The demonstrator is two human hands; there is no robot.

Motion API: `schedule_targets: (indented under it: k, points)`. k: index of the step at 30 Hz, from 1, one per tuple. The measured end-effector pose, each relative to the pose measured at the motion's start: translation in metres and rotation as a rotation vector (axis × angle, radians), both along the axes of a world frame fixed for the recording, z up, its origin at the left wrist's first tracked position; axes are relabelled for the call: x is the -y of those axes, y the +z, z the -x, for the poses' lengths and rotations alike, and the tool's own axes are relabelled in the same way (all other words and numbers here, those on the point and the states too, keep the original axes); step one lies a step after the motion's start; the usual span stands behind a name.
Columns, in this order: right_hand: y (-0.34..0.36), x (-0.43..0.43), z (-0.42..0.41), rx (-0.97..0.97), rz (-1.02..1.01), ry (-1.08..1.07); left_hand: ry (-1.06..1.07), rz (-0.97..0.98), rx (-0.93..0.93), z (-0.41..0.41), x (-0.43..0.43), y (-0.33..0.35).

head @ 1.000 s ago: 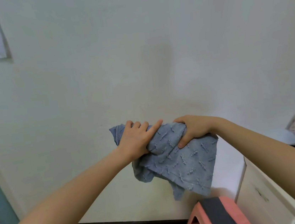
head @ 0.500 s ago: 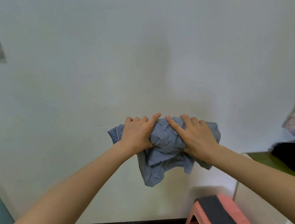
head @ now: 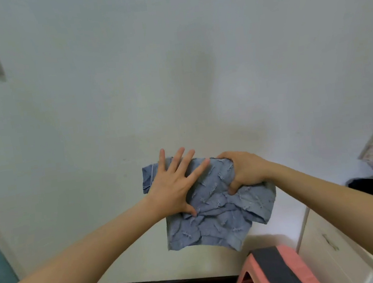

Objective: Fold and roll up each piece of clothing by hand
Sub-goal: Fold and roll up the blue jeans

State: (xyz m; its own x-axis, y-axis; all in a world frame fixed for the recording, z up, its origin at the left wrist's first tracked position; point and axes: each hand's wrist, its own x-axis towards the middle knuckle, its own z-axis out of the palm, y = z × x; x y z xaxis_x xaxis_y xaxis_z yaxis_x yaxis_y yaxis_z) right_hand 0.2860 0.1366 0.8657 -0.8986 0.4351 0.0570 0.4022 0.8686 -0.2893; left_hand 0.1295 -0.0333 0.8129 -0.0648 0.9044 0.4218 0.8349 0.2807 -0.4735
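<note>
My left hand (head: 174, 187) lies spread flat on the blue garment (head: 215, 210); my right hand (head: 243, 172) beside it clutches its bunched top. Soft, light, floppy: I'd grip edges.

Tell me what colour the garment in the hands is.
Faded denim-blue garment with small frayed, distressed marks, seen in the head view.
</note>
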Motion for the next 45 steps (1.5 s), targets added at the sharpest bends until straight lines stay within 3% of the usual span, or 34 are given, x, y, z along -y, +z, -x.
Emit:
schedule_targets:
  k: [3, 6, 11, 17, 22, 28, 32, 37, 45]
  points:
    - [0.005, -0.011, -0.001, 0.003, 0.258, 0.029, -0.027, 0.09, -0.044, 0.002, 0.008, -0.011]
    - [0.009, -0.019, 0.001, 0.073, 0.445, 0.081, -0.05, 0.051, -0.027, 0.004, 0.01, -0.012]
    - [0.013, -0.027, 0.003, 0.173, 0.509, 0.118, -0.15, -0.021, -0.047, 0.008, 0.004, -0.003]
    - [0.023, 0.002, 0.0, 0.176, 0.089, 0.085, -0.023, 0.019, 0.101, 0.011, -0.005, 0.005]
    - [-0.009, 0.025, -0.015, 0.181, -0.52, 0.047, 0.013, 0.022, 0.212, 0.008, -0.013, 0.015]
    - [-0.043, 0.02, -0.016, 0.014, -0.674, -0.076, 0.013, 0.015, 0.25, -0.01, -0.024, 0.024]
    - [-0.052, 0.013, -0.021, -0.003, -0.601, -0.061, 0.0, 0.014, 0.224, -0.005, -0.031, 0.013]
    - [-0.052, 0.014, -0.026, -0.007, -0.363, -0.016, -0.128, 0.082, 0.378, 0.011, -0.023, -0.003]
    - [-0.049, -0.006, -0.037, -0.019, 0.274, 0.028, -0.269, 0.279, 0.73, 0.031, 0.009, -0.014]
